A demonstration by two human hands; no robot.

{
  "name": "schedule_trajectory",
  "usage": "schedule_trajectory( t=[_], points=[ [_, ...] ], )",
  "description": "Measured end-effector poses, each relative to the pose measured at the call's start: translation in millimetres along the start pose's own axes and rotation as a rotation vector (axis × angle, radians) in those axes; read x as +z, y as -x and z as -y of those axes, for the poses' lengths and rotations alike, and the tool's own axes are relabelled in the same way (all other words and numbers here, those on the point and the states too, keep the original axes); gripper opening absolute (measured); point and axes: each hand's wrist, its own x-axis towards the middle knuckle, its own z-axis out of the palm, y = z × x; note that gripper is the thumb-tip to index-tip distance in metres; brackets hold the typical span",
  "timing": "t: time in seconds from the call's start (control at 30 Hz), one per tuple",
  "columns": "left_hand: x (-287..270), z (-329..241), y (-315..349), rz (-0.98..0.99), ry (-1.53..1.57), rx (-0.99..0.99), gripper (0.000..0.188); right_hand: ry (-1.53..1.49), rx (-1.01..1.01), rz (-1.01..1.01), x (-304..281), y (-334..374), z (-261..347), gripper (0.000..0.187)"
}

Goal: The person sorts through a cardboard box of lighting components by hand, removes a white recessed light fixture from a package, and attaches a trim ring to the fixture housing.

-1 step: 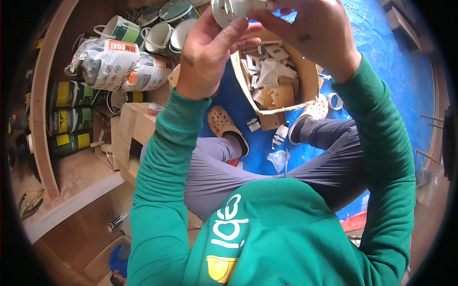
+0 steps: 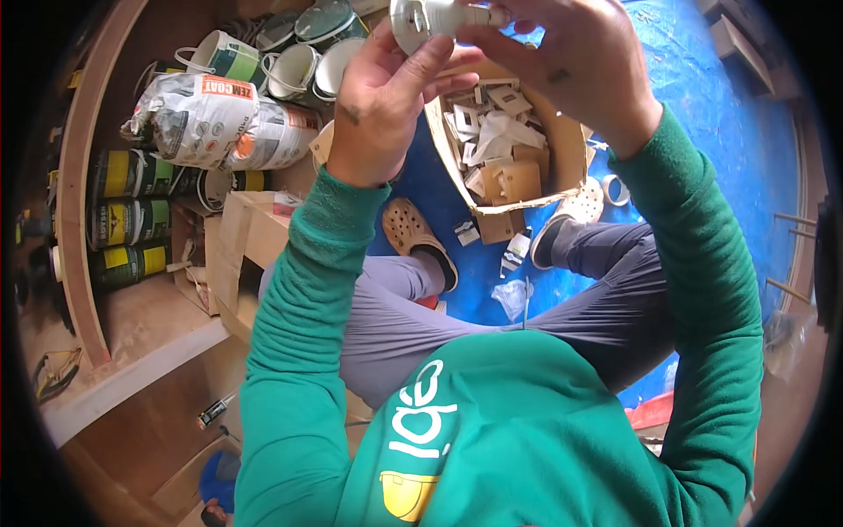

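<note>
At the top edge of the head view, both hands are raised over a cardboard box and share one white rounded piece. It has a wide, shiny round end on the left and narrows toward the right; its upper part is cut off, so its kind is unclear. My left hand grips the wide end, the thumb pressed on its near side and the other fingers partly spread beneath. The fingertips of my right hand close on the narrow right end.
Below my hands stands the open cardboard box of white plates and scraps. Small packages, a plastic wrapper and a tape roll lie on the blue sheet. Paint buckets and a large bag fill the left shelf. A person is lower left.
The white piece and both hands sit slightly lower in the picture, so a little more of the piece shows. Both hands keep their hold.
</note>
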Motion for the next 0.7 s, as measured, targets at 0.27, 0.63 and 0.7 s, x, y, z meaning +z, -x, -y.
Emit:
schedule_trajectory(
  t=[0.27, 0.63, 0.7],
  points=[
    [-13.3, 9.2, -3.6, 0.047, -0.044, 0.016, 0.036, 0.054, -0.001, 0.068, -4.8, -4.4, 15.4, 0.025],
    [-6.4, 18.3, -4.1, -0.019, -0.206, 0.135, 0.041, 0.304, -0.102, 0.062, -7.8, -7.5, 27.2, 0.023],
    [-4.6, 19.9, -5.5, -0.035, -0.229, 0.146, 0.041, 0.315, -0.095, 0.048, -5.8, -3.9, 25.6, 0.025]
  ],
)
